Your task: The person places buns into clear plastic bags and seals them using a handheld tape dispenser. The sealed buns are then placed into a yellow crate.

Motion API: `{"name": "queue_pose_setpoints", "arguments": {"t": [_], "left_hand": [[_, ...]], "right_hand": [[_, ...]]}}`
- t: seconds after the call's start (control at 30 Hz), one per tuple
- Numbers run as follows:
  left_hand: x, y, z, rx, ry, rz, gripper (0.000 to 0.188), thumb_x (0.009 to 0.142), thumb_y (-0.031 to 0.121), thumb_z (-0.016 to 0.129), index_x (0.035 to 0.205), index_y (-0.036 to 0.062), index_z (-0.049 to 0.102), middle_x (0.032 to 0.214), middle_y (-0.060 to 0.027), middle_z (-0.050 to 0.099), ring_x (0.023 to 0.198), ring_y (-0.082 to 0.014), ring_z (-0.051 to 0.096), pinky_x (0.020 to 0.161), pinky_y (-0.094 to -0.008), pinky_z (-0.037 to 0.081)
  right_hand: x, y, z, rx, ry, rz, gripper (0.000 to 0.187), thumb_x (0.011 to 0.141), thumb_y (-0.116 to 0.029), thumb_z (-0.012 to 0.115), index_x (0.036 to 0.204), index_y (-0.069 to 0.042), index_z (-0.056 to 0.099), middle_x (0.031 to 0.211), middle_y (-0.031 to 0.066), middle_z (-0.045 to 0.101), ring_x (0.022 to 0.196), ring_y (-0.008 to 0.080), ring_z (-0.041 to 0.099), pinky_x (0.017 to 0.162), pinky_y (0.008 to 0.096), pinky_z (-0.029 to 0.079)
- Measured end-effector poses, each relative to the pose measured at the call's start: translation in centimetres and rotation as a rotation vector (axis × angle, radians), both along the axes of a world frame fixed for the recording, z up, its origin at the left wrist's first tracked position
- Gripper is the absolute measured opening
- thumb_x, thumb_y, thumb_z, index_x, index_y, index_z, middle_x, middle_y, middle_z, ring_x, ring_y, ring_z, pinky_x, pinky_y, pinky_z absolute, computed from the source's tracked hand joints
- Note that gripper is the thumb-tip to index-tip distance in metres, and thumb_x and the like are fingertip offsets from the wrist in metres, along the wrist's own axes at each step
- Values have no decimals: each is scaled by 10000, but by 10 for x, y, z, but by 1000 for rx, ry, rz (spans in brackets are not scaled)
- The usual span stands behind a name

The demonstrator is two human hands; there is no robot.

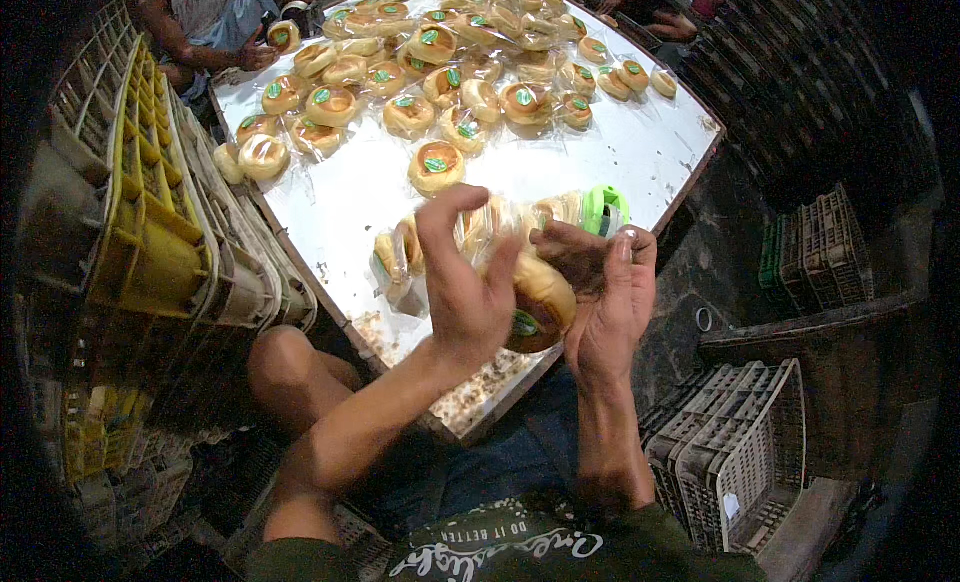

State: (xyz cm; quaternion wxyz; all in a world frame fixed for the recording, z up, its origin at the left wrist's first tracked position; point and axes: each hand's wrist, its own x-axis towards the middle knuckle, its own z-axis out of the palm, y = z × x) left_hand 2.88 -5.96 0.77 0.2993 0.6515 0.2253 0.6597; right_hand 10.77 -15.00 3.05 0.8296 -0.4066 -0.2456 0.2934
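Note:
A round golden bun point(543, 294) in clear plastic, with a green label, is between my two hands above the near part of the table. My right hand point(606, 302) is closed, its thumb and forefinger together at the top, and the bun lies against its palm side. My left hand point(462, 287) is beside the bun, thumb and bent forefinger apart; its other fingers are partly hidden. Behind my hands stands a bright green tape dispenser point(604, 208). A row of wrapped buns point(396, 250) lies on the table, partly covered by my left hand.
Many bagged buns point(408, 114) are heaped over the far side of the white table point(350, 187). Crumbs lie at its near corner. Stacked crates point(155, 222) line the left, and a grey crate point(735, 462) stands at the lower right. Another person's hand point(258, 54) holds a bun at the far left.

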Motion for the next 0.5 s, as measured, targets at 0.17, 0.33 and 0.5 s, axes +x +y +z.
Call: {"name": "queue_pose_setpoints", "arguments": {"t": [0.17,0.33,0.5], "left_hand": [[-18,-17,21,-442,366,-450,283,915,165,665,1105,-42,635,960,-159,694,865,-206,671,749,-318,521],[-18,-2,24,-834,124,-562,222,931,155,656,1020,-46,691,867,-90,719,785,-104,652,702,-252,525],[-18,2,6,-207,263,-313,140,945,114,614,991,-7,666,950,-87,667,843,-138,628,751,-274,510]], "right_hand": [[16,6,-4,-167,-304,-95,194,1009,-156,506,1149,-35,447,1133,201,658,989,265,648,932,361,498],[-2,-1,-19,-292,-1124,-459,480,1000,-140,528,1406,37,343,1401,233,457,1254,244,511,1031,378,426],[-5,-1,-34,-393,-687,-69,454,962,-186,599,1347,7,454,1294,221,572,1127,289,606,946,386,476]]}}
